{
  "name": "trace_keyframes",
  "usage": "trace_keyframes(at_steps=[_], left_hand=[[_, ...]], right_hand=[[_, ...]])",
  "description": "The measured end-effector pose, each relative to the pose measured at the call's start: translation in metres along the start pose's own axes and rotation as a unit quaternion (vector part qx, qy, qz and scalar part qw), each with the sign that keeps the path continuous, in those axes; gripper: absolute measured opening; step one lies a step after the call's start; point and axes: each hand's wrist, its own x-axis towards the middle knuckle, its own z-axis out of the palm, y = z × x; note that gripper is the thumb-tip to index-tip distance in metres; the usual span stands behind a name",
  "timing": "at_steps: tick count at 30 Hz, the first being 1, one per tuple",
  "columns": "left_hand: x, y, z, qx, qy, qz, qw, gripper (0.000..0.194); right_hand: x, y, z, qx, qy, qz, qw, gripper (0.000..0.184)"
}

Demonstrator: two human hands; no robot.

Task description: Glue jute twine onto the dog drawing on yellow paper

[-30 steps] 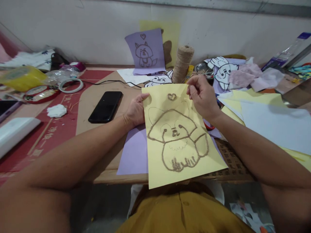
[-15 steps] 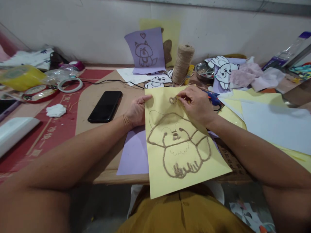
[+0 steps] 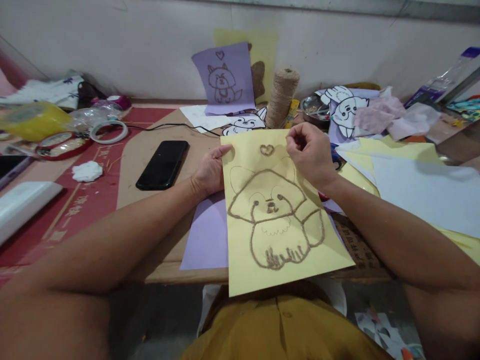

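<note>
Paper sheet [image 3: 275, 237], yellow and rectangular, gripped by my left hand [image 3: 210, 171], juts past the brown cardboard tabletop [image 3: 170, 252]. My right hand [image 3: 311, 155] curls at its corner; pinching, I can't tell. Narrow room, then black phone [image 3: 162, 165], left of my grip; illegible Chinese print [image 3: 360, 248] below right hand.
</note>
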Motion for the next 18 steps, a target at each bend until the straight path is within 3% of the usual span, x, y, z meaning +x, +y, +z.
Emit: trace_keyframes(at_steps=[4, 8, 10, 15, 18], left_hand=[[0.001, 0.002, 0.005, -0.017, 0.055, 0.018, 0.998, 0.068], [0.002, 0.0, 0.006, -0.027, 0.073, 0.037, 0.996, 0.068], [0.003, 0.0, 0.005, -0.024, 0.081, 0.038, 0.996, 0.067], [0.003, 0.001, 0.01, -0.027, 0.11, 0.057, 0.992, 0.062], [0.002, 0.001, 0.019, -0.03, 0.148, 0.081, 0.985, 0.06]], right_hand=[[0.003, 0.009, 0.0, 0.06, 0.026, 0.036, 0.997, 0.019], [0.007, 0.023, 0.004, 0.142, 0.041, 0.084, 0.985, 0.038], [0.013, 0.028, 0.003, 0.196, 0.064, 0.111, 0.972, 0.037], [0.041, 0.034, -0.022, 0.248, 0.18, 0.212, 0.928, 0.032], [0.056, 0.036, -0.039, 0.322, 0.269, 0.193, 0.887, 0.033]])
